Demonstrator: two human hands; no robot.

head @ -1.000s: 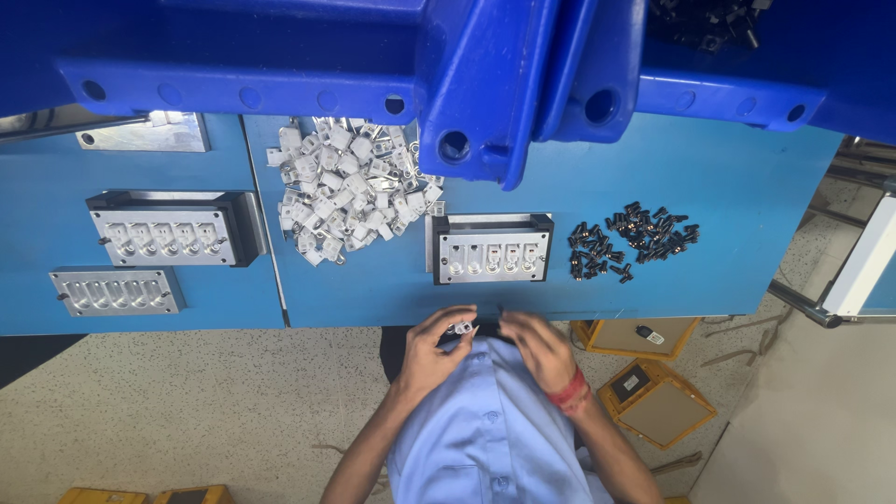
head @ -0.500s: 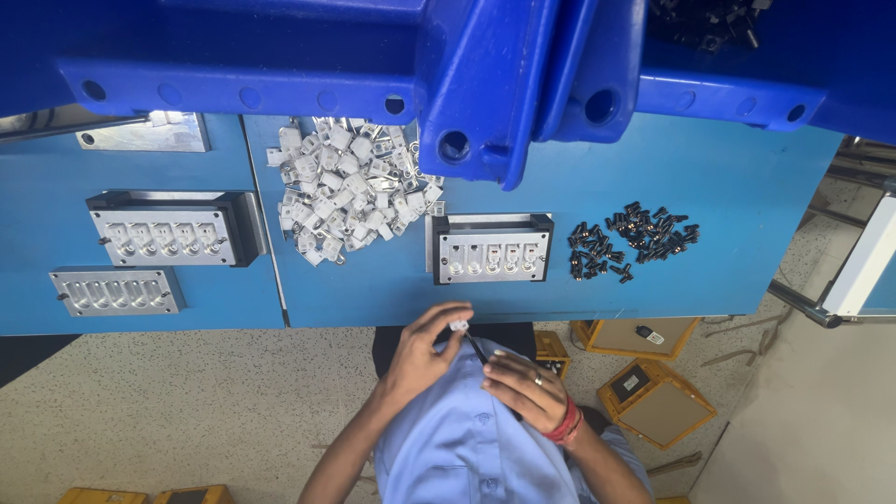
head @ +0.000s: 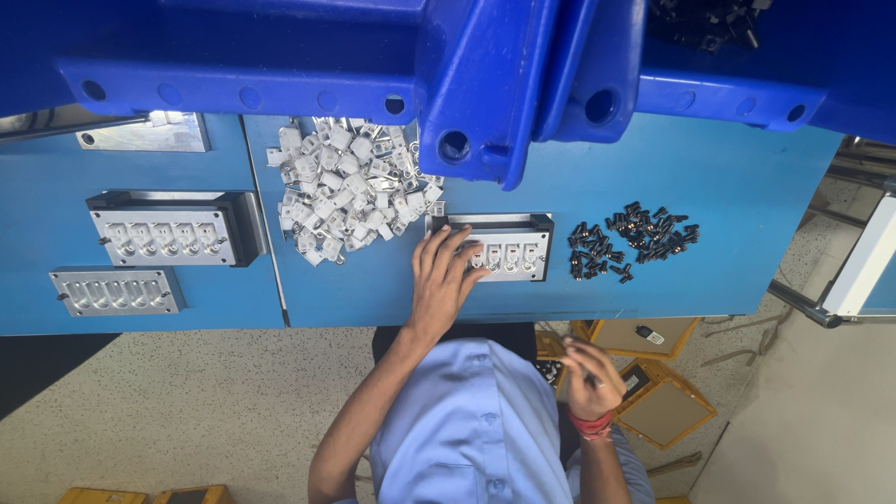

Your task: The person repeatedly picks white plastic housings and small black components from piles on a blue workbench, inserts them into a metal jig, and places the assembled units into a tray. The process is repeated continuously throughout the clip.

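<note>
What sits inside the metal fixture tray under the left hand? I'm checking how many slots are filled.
The metal fixture tray shows about three small pieces in its right-hand slots. The left hand covers the left slots, so their contents cannot be seen.

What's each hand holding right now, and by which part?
Left hand rests flat on the metal fixture, gripping nothing. Right hand pinches something small; unclear what.

A blue workbench (head: 728, 215) is carrying three metal fixture blocks (head: 173, 229) (head: 117, 291) (head: 509, 247), a heap of white plastic parts (head: 350, 191), and a scatter of small black parts (head: 630, 238).
</note>
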